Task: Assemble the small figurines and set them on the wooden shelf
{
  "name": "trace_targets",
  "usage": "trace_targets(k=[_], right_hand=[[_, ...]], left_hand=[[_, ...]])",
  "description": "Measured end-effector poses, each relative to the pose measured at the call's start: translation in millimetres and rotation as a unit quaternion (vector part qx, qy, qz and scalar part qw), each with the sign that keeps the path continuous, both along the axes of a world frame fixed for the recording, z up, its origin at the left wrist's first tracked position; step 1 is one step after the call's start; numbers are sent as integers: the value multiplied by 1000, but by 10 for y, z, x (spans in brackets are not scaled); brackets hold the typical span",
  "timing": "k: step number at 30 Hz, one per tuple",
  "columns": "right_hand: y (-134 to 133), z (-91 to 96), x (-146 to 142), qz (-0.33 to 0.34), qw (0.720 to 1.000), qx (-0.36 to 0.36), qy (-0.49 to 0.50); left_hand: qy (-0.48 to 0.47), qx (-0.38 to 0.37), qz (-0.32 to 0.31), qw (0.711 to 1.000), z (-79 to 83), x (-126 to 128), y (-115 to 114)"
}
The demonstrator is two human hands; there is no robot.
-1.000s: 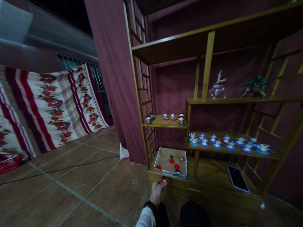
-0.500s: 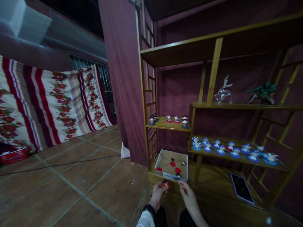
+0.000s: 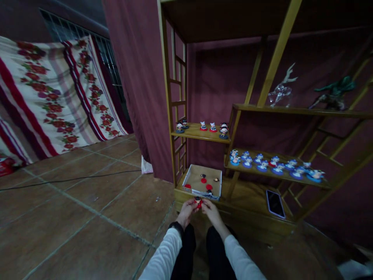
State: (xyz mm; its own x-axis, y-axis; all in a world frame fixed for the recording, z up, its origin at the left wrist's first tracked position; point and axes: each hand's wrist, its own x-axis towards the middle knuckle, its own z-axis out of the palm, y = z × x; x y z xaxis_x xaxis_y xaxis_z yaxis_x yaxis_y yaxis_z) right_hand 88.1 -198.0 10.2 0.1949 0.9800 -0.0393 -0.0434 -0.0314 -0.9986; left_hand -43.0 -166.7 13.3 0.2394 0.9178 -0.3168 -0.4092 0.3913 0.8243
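Observation:
Between my two hands is a small figurine (image 3: pixel 198 200) with a dark head and a red base, held in front of the box. My left hand (image 3: pixel 187 211) pinches it from the left. On its other side, the fingers of my right hand (image 3: pixel 210 209) are closed on it too. Just beyond my hands, a shallow cardboard box (image 3: pixel 186 179) holds several loose figurine parts and red discs (image 3: pixel 209 187). The fingers cover much of the held figurine.
The box rests on the bottom of a wooden shelf unit (image 3: pixel 201 134). Small figurines (image 3: pixel 223 130) stand on the middle shelf, blue-based ones (image 3: pixel 262 166) on the lower right shelf. A phone (image 3: pixel 275 203) lies at the right. Above are a clear figure (image 3: pixel 281 93) and a green one (image 3: pixel 335 93).
My right hand has moved left from the box's front edge and joined my left hand at the figurine. The view has tilted down and turned slightly right.

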Motion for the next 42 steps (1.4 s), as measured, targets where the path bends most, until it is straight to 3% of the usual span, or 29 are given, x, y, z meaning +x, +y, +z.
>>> trace_targets(k=[10,18,24,32,42], right_hand=[[132,-173,-40,5,1000,12,17],[159,-261,-9,0,998,-2,58],[164,-232,-38,-19,994,-13,106],[82,-159,65,15,981,-39,187],[94,-171,72,-13,982,-56,180]], left_hand=[[15,-6,27,1000,-84,68,27],[21,27,3,999,-135,86,41],[18,32,28,999,-155,126,32],[-32,4,-10,999,-138,70,48],[-34,19,-26,999,-168,65,47]])
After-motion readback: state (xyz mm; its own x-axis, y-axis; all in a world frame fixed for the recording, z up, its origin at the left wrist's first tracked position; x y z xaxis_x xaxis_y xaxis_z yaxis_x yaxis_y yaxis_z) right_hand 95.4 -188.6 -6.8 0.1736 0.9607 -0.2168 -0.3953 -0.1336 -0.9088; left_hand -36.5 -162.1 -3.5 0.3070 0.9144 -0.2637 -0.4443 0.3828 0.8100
